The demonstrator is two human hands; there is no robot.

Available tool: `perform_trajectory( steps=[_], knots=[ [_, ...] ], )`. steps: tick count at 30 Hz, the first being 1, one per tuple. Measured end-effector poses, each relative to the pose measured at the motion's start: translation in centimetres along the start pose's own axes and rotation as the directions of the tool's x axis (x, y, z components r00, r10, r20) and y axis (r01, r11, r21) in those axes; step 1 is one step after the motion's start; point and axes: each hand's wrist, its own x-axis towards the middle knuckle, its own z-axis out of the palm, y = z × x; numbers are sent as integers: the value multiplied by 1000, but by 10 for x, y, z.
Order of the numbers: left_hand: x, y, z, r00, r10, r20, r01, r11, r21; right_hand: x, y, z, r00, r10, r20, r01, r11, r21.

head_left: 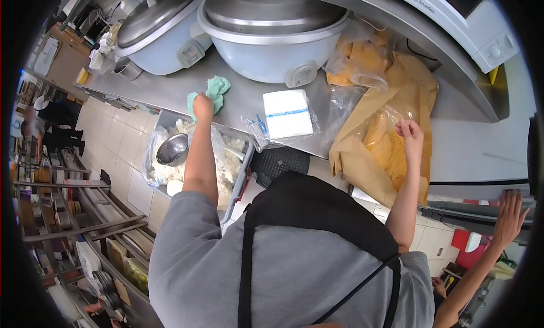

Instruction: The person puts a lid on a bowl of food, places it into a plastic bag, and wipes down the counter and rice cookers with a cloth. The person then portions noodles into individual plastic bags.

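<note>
My left hand (202, 107) is closed around a crumpled green cloth (217, 89) on the steel counter. Below it stands a grey bin (157, 121) lined with clear plastic, holding white rice-like food, a metal bowl (172, 149) and a pale handle. Over an open brown paper sack (357, 149) is my right hand (411, 136), its fingers curled. The sack contains orange-yellow crumbs (391, 158) in a clear plastic liner. Whether my right fingers pinch the liner is unclear. Between my hands lies a white folded pack with a blue stripe (288, 113) in clear wrap.
Two large rice cookers (266, 53) (164, 50) line the counter's back. Orange-yellow bagged food (360, 58) sits beside them. A microwave (447, 22) is on a raised shelf at right. Another person's hand (508, 217) rests on an edge at right; racks (85, 214) stand at left.
</note>
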Motion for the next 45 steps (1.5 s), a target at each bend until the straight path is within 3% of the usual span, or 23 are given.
perform_trajectory(
  steps=[1, 3, 5, 6, 7, 9, 11, 13, 14, 16, 18, 19, 21, 25, 27, 30, 32, 36, 38, 39, 41, 43, 45],
  knots=[
    [-1, 13, -9, 999, -8, -41, 13, 992, 123, 0, -1, 7, 999, -26, 23, 26, 1000, -3],
    [-33, 71, -56, 942, 156, -298, -144, 988, 64, -3, -8, 20, 999, -15, 42, 14, 1000, 24],
    [-50, 92, -20, 948, 232, -219, -303, 872, -385, -6, -14, 36, 999, 0, 53, -3, 999, 49],
    [-69, 121, -16, 964, 238, 118, -157, 867, -473, -7, -17, 44, 997, -13, 75, 8, 998, 57],
    [-102, 160, -34, 932, 264, 249, -66, 797, -600, -7, -20, 52, 995, -27, 97, 21, 998, 66],
    [-141, 183, -10, 840, 517, 164, -358, 756, -548, -4, -23, 67, 991, -46, 126, 42, 999, 34],
    [-150, 185, 1, 830, 535, 156, -405, 772, -490, -4, -29, 81, 986, -66, 155, 66, 998, 4],
    [-141, 180, 4, 892, 430, 142, -216, 681, -700, -4, -39, 91, 971, -80, 225, 89, 996, -30],
    [-135, 167, 1, 896, 327, 302, 11, 663, -749, -2, -38, 92, 971, -80, 224, 90, 995, -31],
    [-122, 129, -11, 822, 219, 526, 424, 381, -822, 0, -38, 97, 959, -68, 274, 88, 994, -59],
    [-122, 88, -24, 816, 125, 564, 551, 123, -825, -1, -45, 107, 962, -51, 269, 75, 994, -78],
    [-121, 74, -30, 818, 123, 562, 548, 126, -827, -2, -49, 113, 964, -34, 264, 63, 993, -101],
    [-118, 56, -39, 777, 48, 628, 629, -128, -767, 1, -39, 138, 937, -78, 342, 110, 991, -76],
    [-102, 73, -61, 780, -16, 625, 616, -156, -772, 3, -23, 212, 802, -124, 584, 271, 947, -171],
    [-96, 69, -48, 841, -6, 542, 496, 409, -766, -3, -17, 251, 761, -154, 630, 310, 940, -145],
    [-103, 98, -51, 863, 130, 487, 406, 396, -824, -25, -23, 300, 751, -305, 585, 394, 919, -26],
    [-108, 117, -61, 823, 150, 548, 478, 338, -810, -29, -17, 310, 744, -392, 540, 456, 890, 18],
    [-102, 96, -53, 770, 130, 625, 577, 278, -768, 8, 32, 308, 882, -134, 451, 231, 958, -167],
    [-101, 79, -58, 763, 60, 644, 604, 289, -742, 21, 23, 270, 873, 136, 469, 40, 937, -347],
    [-100, 72, -60, 753, -9, 658, 630, 300, -716, 22, 28, 265, 873, 136, 468, 40, 937, -347],
    [-99, 65, -56, 715, -35, 698, 684, 237, -690, 22, 39, 262, 971, -201, 130, 238, 857, -457],
    [-101, 65, -57, 742, -40, 669, 664, 187, -725, 6, 9, 273, 956, -248, 157, 293, 816, -498],
    [-103, 67, -55, 749, 17, 662, 652, 158, -742, -4, 9, 294, 770, -411, 488, 617, 676, -403]
  ],
)
